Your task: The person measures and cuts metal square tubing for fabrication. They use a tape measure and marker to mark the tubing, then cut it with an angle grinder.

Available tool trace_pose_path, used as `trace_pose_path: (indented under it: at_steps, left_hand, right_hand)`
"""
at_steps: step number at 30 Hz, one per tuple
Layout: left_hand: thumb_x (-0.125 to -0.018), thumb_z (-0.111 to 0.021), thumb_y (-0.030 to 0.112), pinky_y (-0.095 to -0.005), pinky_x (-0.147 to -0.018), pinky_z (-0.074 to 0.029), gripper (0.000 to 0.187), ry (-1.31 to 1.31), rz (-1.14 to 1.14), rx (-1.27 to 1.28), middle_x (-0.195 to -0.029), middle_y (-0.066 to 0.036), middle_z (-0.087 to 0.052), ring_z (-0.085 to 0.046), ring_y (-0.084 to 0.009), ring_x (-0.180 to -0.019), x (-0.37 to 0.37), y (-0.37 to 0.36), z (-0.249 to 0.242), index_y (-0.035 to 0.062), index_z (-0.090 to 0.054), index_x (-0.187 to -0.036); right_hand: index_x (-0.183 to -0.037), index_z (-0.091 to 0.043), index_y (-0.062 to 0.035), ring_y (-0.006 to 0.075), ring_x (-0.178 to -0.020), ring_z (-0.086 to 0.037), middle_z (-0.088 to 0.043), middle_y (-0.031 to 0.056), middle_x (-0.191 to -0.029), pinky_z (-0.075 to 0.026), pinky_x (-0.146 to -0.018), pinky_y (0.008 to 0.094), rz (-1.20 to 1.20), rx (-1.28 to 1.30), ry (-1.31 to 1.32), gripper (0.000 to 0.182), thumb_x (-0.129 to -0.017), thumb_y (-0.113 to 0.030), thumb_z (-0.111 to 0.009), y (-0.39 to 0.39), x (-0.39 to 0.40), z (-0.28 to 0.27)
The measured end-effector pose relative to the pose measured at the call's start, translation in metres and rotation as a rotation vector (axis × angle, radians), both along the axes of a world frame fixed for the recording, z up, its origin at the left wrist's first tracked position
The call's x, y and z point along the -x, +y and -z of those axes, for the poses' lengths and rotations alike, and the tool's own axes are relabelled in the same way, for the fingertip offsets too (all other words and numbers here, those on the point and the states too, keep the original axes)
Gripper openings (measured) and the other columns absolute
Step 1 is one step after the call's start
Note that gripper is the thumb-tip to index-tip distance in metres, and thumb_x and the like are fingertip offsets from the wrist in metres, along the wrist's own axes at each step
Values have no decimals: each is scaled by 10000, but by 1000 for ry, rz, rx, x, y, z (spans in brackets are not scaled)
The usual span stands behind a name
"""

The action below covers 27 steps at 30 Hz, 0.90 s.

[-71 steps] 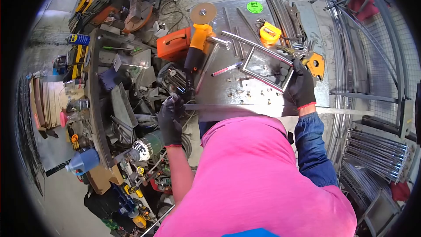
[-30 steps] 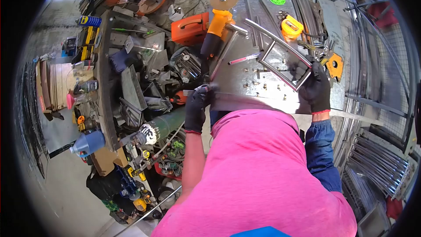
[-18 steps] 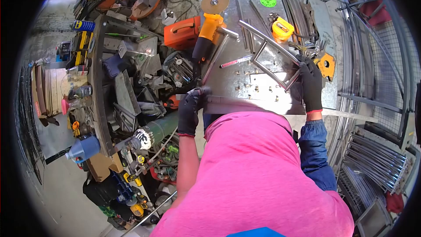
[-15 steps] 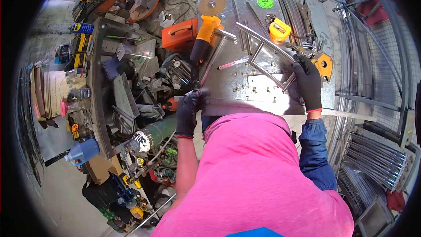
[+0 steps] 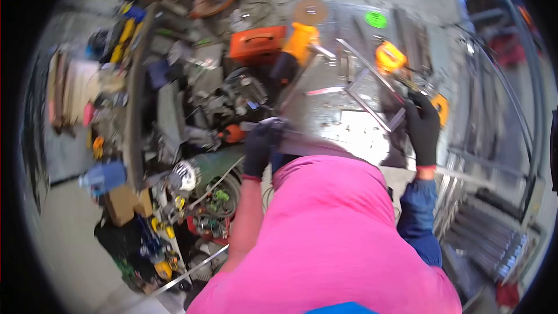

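My gloved right hand [image 5: 422, 128] is closed round the right end of a metal frame [image 5: 372, 110] made of thin bars, which lies over the metal work table [image 5: 314, 116]. At the table's near left corner is my gloved left hand [image 5: 263, 142], its fingers curled; a small pale piece seems to be at its fingertips, too blurred to name. An orange and black power tool [image 5: 299, 43] rests near the table's left side. Beyond the frame sits a yellow tape measure [image 5: 389, 57], and a red and white marker [image 5: 325, 90] lies left of the frame.
An orange case [image 5: 257, 45] stands left of the power tool, near a brown disc [image 5: 311, 11]. Scrap metal and tools crowd the left side, with a green cylinder [image 5: 218, 168] near my left forearm. Metal racks [image 5: 514, 81] stand at the right.
The whole view has shifted and blurred, with the table now appearing farther right and lower. My right hand still holds the frame. My left hand stays near the table corner.
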<state>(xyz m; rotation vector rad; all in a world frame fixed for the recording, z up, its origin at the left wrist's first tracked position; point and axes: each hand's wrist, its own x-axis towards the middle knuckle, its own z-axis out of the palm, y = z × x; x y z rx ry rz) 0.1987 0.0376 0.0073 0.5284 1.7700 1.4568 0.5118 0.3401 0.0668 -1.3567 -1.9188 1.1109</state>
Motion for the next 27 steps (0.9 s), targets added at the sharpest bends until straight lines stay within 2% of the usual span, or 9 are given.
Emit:
trace_pose_path:
  at_steps: [1, 2, 3, 5, 11, 14, 19, 25, 27]
  left_hand:
    - [-1118, -643, 257, -391, -1003, -581, 262, 558, 215, 0, -1094, -72, -805, -759, -205, -1059, 6, 5, 12, 59, -790, -1206]
    - [-1107, -621, 199, -395, -1074, -549, 261, 359, 181, 27, -1199, -100, -798, -735, -205, -1162, -1, 4, 4, 42, -793, -1224]
    - [-1113, -610, 206, -397, -1073, -551, 271, 945, 281, -46, -1180, -123, -804, -744, -232, -1144, -1, 3, 20, 27, -806, -1167]
    - [-1080, -672, 165, -375, -999, -582, 221, 456, 92, -44, -1132, -141, -817, -770, -238, -1040, -11, 7, 2, 7, -801, -1167]
    - [-1067, -715, 192, -318, -908, -583, 225, 451, -176, 68, -1063, -94, -802, -742, -161, -978, -13, -40, -12, 3, -783, -1167]
    - [-1105, -653, 259, -320, -795, -583, 186, -122, -480, -10, -988, -39, -751, -714, -151, -893, -16, -92, 13, 105, -757, -1124]
    - [-1113, -628, 359, -356, -696, -565, 207, -865, -880, -166, -892, -16, -672, -660, -195, -763, -22, -168, 53, 162, -661, -1057]
    - [-1116, -611, 421, -343, -630, -485, 301, -811, -899, -149, -801, 8, -606, -579, -181, -677, 7, -182, 72, 191, -616, -921]
    - [-1115, -592, 445, -321, -588, -429, 355, -869, -1118, -27, -736, 21, -555, -525, -161, -636, 29, -172, 79, 197, -579, -862]
  right_hand:
    - [-1278, -755, 20, 143, -992, -725, -808, 94, -1100, -566, -899, 327, -40, -22, 93, 317, -1022, -166, -740, -9, 5, -5]
    - [-1277, -750, 30, 149, -1009, -712, -795, 82, -1107, -562, -901, 323, -125, 75, 226, 294, -1043, -145, -716, -12, 7, 2]
    - [-1267, -746, 42, 138, -1019, -691, -777, 70, -1106, -554, -899, 305, -157, 177, 241, 292, -1055, -154, -704, -20, 16, -1]
    - [-1281, -738, 36, 129, -972, -688, -753, 52, -1087, -545, -881, 290, -278, 254, 232, 281, -1085, -140, -639, -43, 38, -15]
    - [-1226, -762, 10, 124, -842, -693, -775, 61, -1033, -546, -773, 277, -625, 516, 228, 270, -1041, -177, -701, -97, 93, 2]
    - [-1192, -744, 6, 110, -672, -652, -751, 54, -930, -508, -629, 279, -715, 723, 81, 243, -1060, -184, -669, -108, 106, 17]
    - [-1150, -756, 11, 114, -683, -683, -751, 37, -849, -516, -580, 278, -839, 822, -34, 260, -1056, -215, -667, -117, 113, 59]
    - [-1090, -797, -20, 110, -670, -696, -754, 42, -819, -544, -572, 296, -887, 488, -216, 278, -1057, -266, -673, -129, 119, 74]
    - [-1082, -808, -29, 165, -721, -727, -769, 85, -830, -554, -651, 334, -791, 427, -294, 295, -1032, -292, -682, -140, 121, 73]
